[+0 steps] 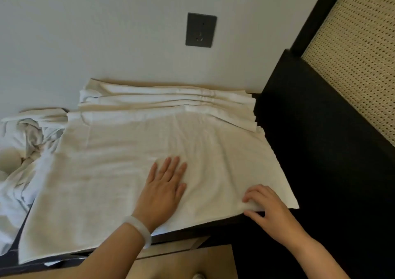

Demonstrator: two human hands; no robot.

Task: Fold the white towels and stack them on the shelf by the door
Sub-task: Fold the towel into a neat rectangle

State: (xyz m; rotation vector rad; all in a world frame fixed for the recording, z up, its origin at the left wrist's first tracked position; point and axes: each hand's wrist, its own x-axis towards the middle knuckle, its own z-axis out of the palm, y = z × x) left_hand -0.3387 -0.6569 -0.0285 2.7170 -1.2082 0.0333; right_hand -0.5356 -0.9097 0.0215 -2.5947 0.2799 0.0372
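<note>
Right hand (268, 206) pinches the white towel's (119, 171) near corner. Left hand (164, 184) lies open, flat on it, atop the dark desk (188, 230).

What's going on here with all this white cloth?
A person is folding a white towel spread on a dark surface against the wall. The left hand presses flat on the towel's middle, while the right hand pinches its near right corner at the edge. Behind it lies a stack of folded towels, and a crumpled white heap waits at the left. A dark wall socket sits above.
</note>
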